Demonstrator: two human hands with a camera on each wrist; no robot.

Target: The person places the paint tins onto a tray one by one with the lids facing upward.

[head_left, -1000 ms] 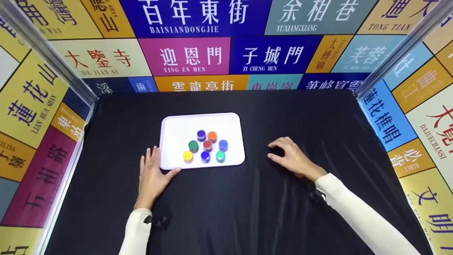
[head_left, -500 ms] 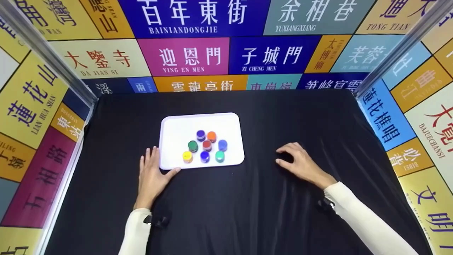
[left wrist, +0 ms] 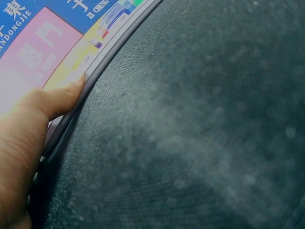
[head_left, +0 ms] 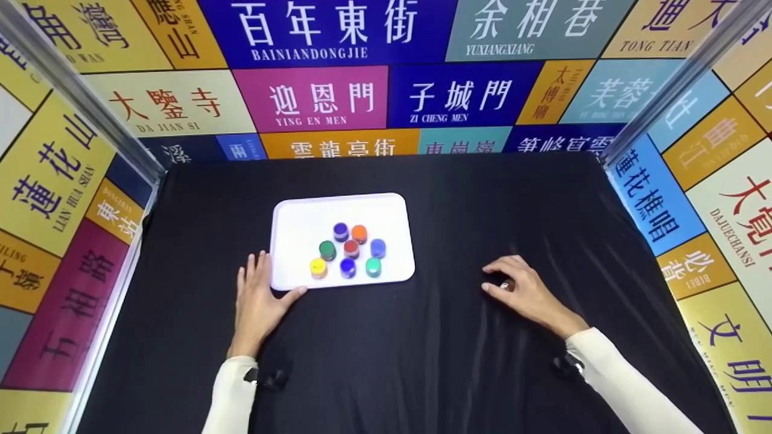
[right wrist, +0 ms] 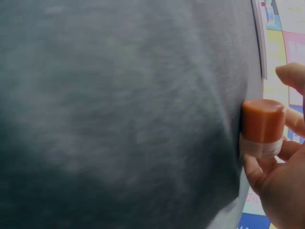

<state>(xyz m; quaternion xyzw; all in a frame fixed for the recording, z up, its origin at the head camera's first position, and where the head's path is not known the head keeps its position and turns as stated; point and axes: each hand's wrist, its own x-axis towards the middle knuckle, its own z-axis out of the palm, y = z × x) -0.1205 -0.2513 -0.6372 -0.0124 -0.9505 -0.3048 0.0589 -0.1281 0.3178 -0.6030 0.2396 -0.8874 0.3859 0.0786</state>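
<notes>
A white tray (head_left: 301,220) lies on black cloth, holding several small paint pots. Among them are a yellow pot (head_left: 318,268), a red pot (head_left: 351,249) and an orange pot (head_left: 359,234). My left hand (head_left: 260,307) rests at its near left corner, fingers straight along the side and thumb (left wrist: 71,95) against the front rim. Right of the tray, low over the cloth, my right hand (head_left: 534,295) has its fingers curled round an orange-brown paint pot (right wrist: 263,121) with a whitish end. From the head view the hand mostly hides that pot.
Black cloth (head_left: 374,361) covers the table, with creases (head_left: 482,349) in front of the right hand. Panels with coloured signs (head_left: 325,96) stand along the back and both sides. A metal post (head_left: 663,90) rises at the back right corner.
My right hand has moved right and towards me, away from the tray. Part of a small pot now shows between its thumb and fingers. The left hand and tray stay put.
</notes>
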